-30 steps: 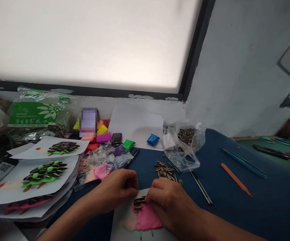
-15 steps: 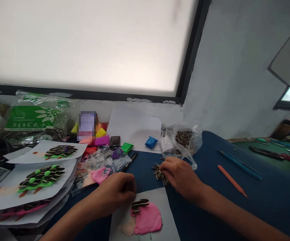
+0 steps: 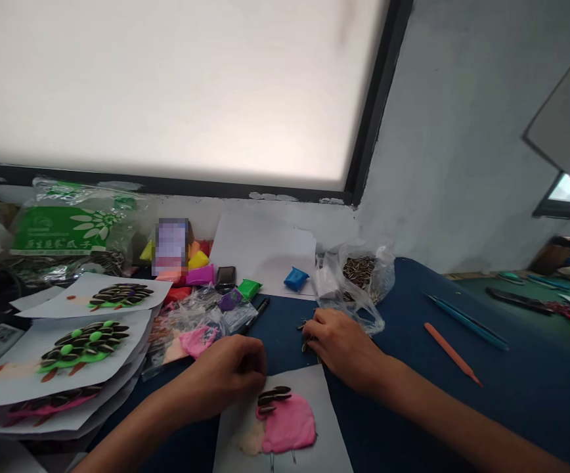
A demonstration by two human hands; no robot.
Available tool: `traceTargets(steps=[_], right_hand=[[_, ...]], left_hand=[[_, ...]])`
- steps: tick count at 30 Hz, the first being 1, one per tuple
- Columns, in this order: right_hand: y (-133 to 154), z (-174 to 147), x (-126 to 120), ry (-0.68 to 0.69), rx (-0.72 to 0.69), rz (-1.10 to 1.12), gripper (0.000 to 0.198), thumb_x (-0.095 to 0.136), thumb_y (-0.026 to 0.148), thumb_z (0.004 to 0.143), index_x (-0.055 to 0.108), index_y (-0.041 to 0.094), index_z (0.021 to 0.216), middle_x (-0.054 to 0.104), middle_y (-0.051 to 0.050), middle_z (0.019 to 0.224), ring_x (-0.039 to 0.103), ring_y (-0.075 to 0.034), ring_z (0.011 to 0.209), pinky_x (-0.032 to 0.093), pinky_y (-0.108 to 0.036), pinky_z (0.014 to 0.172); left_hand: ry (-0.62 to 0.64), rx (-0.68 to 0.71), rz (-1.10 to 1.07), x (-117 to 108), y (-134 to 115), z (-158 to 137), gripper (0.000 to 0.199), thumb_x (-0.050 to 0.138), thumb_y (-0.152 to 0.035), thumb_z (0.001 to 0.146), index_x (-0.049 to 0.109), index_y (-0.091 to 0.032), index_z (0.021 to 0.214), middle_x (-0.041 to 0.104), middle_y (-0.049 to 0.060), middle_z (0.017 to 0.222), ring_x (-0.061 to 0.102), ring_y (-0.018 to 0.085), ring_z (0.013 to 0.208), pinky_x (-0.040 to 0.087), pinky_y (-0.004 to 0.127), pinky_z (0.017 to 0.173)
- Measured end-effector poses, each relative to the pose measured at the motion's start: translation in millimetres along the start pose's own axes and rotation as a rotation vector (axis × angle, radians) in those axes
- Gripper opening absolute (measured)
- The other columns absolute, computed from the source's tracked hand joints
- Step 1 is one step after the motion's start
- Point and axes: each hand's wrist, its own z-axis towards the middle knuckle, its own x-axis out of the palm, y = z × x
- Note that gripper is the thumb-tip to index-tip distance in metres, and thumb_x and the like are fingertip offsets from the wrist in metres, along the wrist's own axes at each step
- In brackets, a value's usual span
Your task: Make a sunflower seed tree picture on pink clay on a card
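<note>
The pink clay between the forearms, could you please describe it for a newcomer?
On the blue tabletop, a white sheet lies at bottom centre. Its pink clay carries dark seeds only at the upper left, unlike the pink lump amid plastic bags.

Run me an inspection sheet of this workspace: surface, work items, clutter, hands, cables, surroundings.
Surface: blue tabletop, partly covered.
Work items: white sheet bearing pink clay with a few striped seeds at its upper left; loose seeds beyond the sheet.
Clutter: plastic wrappers, stacked pictures, clear bag of seeds, orange tool.
Left hand: at the sheet's upper-left edge, fingers curled; grip hidden.
Right hand: at the loose seeds, fingers pointing down; grip unclear.
Cables: nothing seen.
Surroundings: bright panel in a dark frame, grey wall, green surface at right.
</note>
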Motion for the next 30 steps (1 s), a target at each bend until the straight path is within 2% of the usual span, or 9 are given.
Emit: traceTargets(steps=[4, 7, 10, 14, 17, 20, 23, 30], right_hand=[[-1.0, -0.1, 5.0, -0.021, -0.034, -0.054, 0.014, 0.065, 0.004, 0.09, 0.072, 0.014, 0.083, 0.065, -0.008, 0.084, 0.061, -0.022, 0.08, 0.046, -0.032, 0.071], [-2.8, 1.2, 8.9, -0.057, -0.058, -0.064, 0.017, 0.061, -0.001, 0.09, 0.07, 0.013, 0.085, 0.066, -0.011, 0.091, 0.061, -0.024, 0.085, 0.046, -0.034, 0.075], [-5.5, 2.3, 5.9, -0.105, -0.05, -0.031, 0.017, 0.056, 0.0, 0.094, 0.068, 0.012, 0.089, 0.067, -0.011, 0.094, 0.061, -0.023, 0.087, 0.047, -0.034, 0.077], [-7.3, -0.3, -3.8, -0.146, 0.0, 0.053, 0.014, 0.051, 0.008, 0.1, 0.063, 0.013, 0.094, 0.067, -0.006, 0.085, 0.062, -0.017, 0.074, 0.048, -0.026, 0.065], [-5.9, -4.0, -6.0, -0.125, 0.012, 0.089, 0.013, 0.055, 0.005, 0.096, 0.065, 0.014, 0.094, 0.068, -0.004, 0.082, 0.064, -0.016, 0.071, 0.048, -0.025, 0.062], [-3.6, -5.4, -2.9, -0.088, -0.024, 0.103, 0.016, 0.064, 0.001, 0.089, 0.072, 0.014, 0.091, 0.07, -0.006, 0.091, 0.067, -0.019, 0.083, 0.051, -0.028, 0.07], [-1.8, -4.3, 0.4, -0.056, -0.085, 0.12, 0.017, 0.069, 0.004, 0.088, 0.075, 0.017, 0.096, 0.07, -0.007, 0.103, 0.066, -0.02, 0.096, 0.053, -0.029, 0.08], [-2.6, -1.6, 5.9, -0.037, -0.14, 0.105, 0.013, 0.07, -0.002, 0.084, 0.068, 0.011, 0.086, 0.068, -0.009, 0.093, 0.063, -0.022, 0.089, 0.051, -0.032, 0.078]], left_hand=[[-0.001, -0.004, 0.005, -0.2, -0.9, -0.5, 0.009, 0.058, -0.022, 0.071, 0.066, -0.019, 0.075, 0.057, -0.004, 0.064, 0.049, 0.016, 0.06, 0.032, 0.025, 0.051], [0.001, -0.005, 0.005, -0.4, -1.4, -0.8, 0.008, 0.058, -0.023, 0.071, 0.065, -0.019, 0.074, 0.057, -0.003, 0.064, 0.049, 0.016, 0.061, 0.032, 0.025, 0.051], [0.007, -0.011, 0.002, -1.0, -2.0, -1.0, 0.008, 0.059, -0.024, 0.071, 0.064, -0.019, 0.074, 0.056, -0.004, 0.064, 0.048, 0.015, 0.06, 0.032, 0.025, 0.051], [0.01, -0.014, -0.001, -1.8, -3.2, -1.9, 0.008, 0.059, -0.025, 0.071, 0.064, -0.019, 0.074, 0.056, -0.003, 0.066, 0.048, 0.016, 0.061, 0.032, 0.025, 0.051], [0.007, -0.006, 0.0, -1.8, -3.5, -2.1, 0.009, 0.059, -0.025, 0.071, 0.064, -0.019, 0.074, 0.056, -0.003, 0.067, 0.049, 0.016, 0.062, 0.032, 0.025, 0.052], [0.004, 0.004, 0.0, -1.0, -2.4, -1.3, 0.008, 0.059, -0.024, 0.072, 0.064, -0.019, 0.074, 0.056, -0.003, 0.066, 0.048, 0.016, 0.061, 0.032, 0.025, 0.052], [0.002, 0.001, -0.005, -0.3, -1.4, -0.8, 0.008, 0.058, -0.024, 0.072, 0.063, -0.019, 0.074, 0.056, -0.003, 0.065, 0.048, 0.015, 0.06, 0.031, 0.025, 0.051], [0.014, -0.008, -0.015, -2.1, -5.3, -2.7, 0.008, 0.058, -0.024, 0.071, 0.064, -0.018, 0.074, 0.056, -0.003, 0.064, 0.048, 0.016, 0.06, 0.031, 0.025, 0.05]])
